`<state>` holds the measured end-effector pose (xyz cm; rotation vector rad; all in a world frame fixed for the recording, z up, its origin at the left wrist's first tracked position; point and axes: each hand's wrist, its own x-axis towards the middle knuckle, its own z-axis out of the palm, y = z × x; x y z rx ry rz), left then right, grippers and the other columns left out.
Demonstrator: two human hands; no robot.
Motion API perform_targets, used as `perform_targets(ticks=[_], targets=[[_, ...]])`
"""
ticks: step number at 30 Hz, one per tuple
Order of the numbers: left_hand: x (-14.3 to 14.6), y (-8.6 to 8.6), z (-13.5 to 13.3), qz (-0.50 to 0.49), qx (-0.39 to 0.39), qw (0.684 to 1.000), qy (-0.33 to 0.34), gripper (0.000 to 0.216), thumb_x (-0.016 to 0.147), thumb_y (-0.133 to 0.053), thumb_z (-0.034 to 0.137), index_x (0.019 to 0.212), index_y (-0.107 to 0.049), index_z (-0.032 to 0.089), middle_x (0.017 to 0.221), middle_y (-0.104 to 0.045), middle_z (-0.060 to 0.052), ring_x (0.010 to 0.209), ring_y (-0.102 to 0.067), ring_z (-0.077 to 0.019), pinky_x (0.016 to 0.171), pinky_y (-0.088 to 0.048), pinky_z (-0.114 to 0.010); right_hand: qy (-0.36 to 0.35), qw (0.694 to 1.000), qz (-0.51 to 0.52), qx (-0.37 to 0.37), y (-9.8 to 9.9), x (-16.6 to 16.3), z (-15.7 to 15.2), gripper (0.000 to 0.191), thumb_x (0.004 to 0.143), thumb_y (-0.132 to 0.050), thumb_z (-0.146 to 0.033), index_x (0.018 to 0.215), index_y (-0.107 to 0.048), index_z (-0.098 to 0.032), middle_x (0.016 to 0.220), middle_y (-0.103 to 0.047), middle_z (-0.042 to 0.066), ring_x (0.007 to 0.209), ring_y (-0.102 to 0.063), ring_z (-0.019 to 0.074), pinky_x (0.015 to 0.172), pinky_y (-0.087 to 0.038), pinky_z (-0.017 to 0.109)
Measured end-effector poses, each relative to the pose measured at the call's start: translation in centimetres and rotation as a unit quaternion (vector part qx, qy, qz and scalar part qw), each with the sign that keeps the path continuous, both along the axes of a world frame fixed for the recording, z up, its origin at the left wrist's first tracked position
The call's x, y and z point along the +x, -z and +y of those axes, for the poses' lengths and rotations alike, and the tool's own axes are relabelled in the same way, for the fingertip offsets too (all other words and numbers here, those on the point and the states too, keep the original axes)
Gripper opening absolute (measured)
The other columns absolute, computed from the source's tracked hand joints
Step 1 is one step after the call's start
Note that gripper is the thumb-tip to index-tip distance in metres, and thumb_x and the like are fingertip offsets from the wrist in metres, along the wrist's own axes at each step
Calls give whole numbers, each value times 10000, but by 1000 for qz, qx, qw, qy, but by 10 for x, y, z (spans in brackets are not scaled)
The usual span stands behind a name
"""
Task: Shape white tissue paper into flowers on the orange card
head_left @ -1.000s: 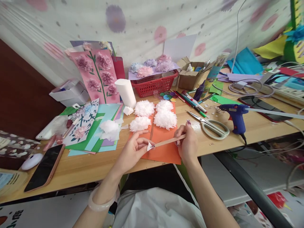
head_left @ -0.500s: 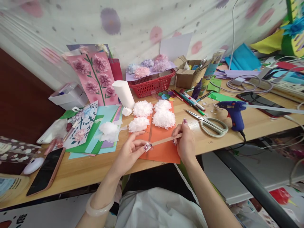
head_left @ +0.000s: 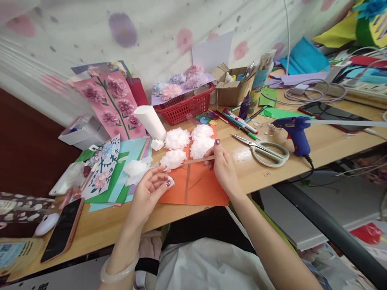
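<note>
My right hand (head_left: 224,167) grips a slim, flat tan stick (head_left: 198,160), whose darker tip points left, beside a white paper pom-pom (head_left: 173,158). Between the thumb and fingers of my left hand (head_left: 148,187) is a small white paper piece (head_left: 171,181). Both hands hover around an orange sheet (head_left: 202,191) with dark lines drawn down it. Several fluffy white pom-poms, among them one at the upper left (head_left: 177,138), cluster on and beside the sheet's far part. The stick's other end is hidden in my right hand.
Scissors (head_left: 269,153) and a blue glue gun (head_left: 294,131) lie on the right. Markers (head_left: 240,123) and a red basket (head_left: 184,106) are behind. At left are crumpled white tissue (head_left: 136,171), coloured papers (head_left: 116,195) and a phone (head_left: 63,229).
The stick's tip has come away from the white piece in my left hand. My right hand has moved up and left with the stick; my left hand has moved left. The view has shifted slightly.
</note>
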<state>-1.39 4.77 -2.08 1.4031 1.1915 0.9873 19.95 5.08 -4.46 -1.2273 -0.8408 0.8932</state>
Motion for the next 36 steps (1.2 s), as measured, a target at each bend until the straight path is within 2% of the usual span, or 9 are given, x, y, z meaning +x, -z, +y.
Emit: perform_targets(ticks=[4,12,18,21,25,30,36], targets=[[-1,-4,9,13,21,999,-23,486,717,-793,278,1148,-598,165,890,-745,-28,891,-703,-179,921,-528,-358,-12,999,-26,19,1,-4,10,631,935,-335,-715,639,-573,-211,569,-586,5,566,-560,154,555,-394,277],[17,-2,31,95,95,991,1,452,772,-704,244,1197,-565,178,954,-779,-71,954,-730,-215,933,-549,-406,-17,999,-26,19,0,-9,14,624,946,-316,-706,663,-569,-210,633,-643,21,611,-611,160,589,-426,279],[28,8,52,223,193,955,-24,416,789,-662,184,1200,-593,199,917,-761,-40,935,-729,-212,890,-556,-391,-10,1000,-14,15,-1,-8,14,611,950,-337,-693,679,-588,-206,634,-657,26,619,-624,167,594,-428,285],[29,11,56,273,234,933,-32,419,801,-664,158,1211,-592,205,912,-767,-28,935,-733,-205,905,-545,-382,20,999,-21,20,-1,-5,11,608,966,-333,-669,658,-585,-210,615,-646,20,596,-606,162,585,-416,286],[30,16,58,276,256,925,-41,392,811,-666,142,1191,-592,202,905,-767,-24,923,-737,-197,903,-546,-366,63,997,-39,35,-1,-4,5,621,993,-293,-634,631,-576,-216,578,-622,12,559,-586,158,576,-411,290],[31,18,60,260,267,927,-42,365,812,-673,150,1165,-596,203,898,-761,-20,906,-739,-194,892,-554,-360,23,991,-114,69,1,-10,2,578,1015,-294,-587,663,-570,-221,570,-601,-3,556,-576,156,596,-410,287],[33,19,60,255,265,929,-45,351,813,-666,161,1154,-596,205,901,-755,-17,885,-732,-188,895,-553,-370,8,980,-180,81,2,-13,3,552,1025,-262,-571,687,-533,-229,595,-598,-3,574,-568,161,598,-384,286]])
